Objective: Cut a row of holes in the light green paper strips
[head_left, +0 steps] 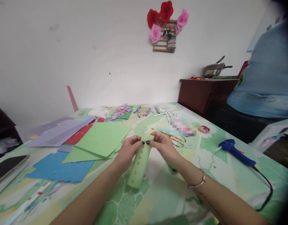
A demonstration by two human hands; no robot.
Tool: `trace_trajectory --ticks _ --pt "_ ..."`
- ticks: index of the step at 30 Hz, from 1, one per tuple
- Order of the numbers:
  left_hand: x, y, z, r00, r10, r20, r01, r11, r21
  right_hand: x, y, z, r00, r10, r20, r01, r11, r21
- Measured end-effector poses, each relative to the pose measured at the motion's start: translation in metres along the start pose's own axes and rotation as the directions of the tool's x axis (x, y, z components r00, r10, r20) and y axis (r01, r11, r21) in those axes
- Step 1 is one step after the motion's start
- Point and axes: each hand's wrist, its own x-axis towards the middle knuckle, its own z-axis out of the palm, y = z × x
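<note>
Between my two hands is a light green paper strip (139, 162), curved along its length, with a row of small drawn circles down its middle. My left hand (130, 149) pinches its upper end from the left, thumb on the front. From the right, my right hand (164, 146) pinches the same end, its thumb close to the other thumb. The strip's lower end points down toward the table. Gold-handled scissors (178, 140) lie just beyond my right hand, their blades partly hidden by it. Under my right wrist, a small green and black object (173, 168) is mostly covered.
Green sheets (99, 137), purple sheets (47, 132) and blue paper (62, 167) lie to the left, near a phone (9, 168). A blue glue gun (237, 153) with a cord rests at right. Markers (171, 114) lie farther back. A person (268, 72) stands at the right.
</note>
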Motion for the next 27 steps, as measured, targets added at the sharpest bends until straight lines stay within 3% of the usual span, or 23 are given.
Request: trace_trajectory --ticks 7,14,27 --pt "-0.004 -0.002 0.003 0.994 -0.021 0.111 0.031 0.995 -0.097 -0.006 0.0 -0.007 0.998 -0.006 0.065 -0.003 0.99 0.139" --pt "-0.005 -0.002 0.003 0.988 0.006 0.153 0.012 0.994 -0.112 -0.009 -0.002 -0.01 0.995 -0.037 0.092 0.023 0.988 0.151" --pt "-0.008 0.003 0.006 0.982 0.164 0.095 -0.165 0.986 0.0 -0.016 -0.006 -0.009 0.989 -0.119 0.088 0.118 0.993 0.013"
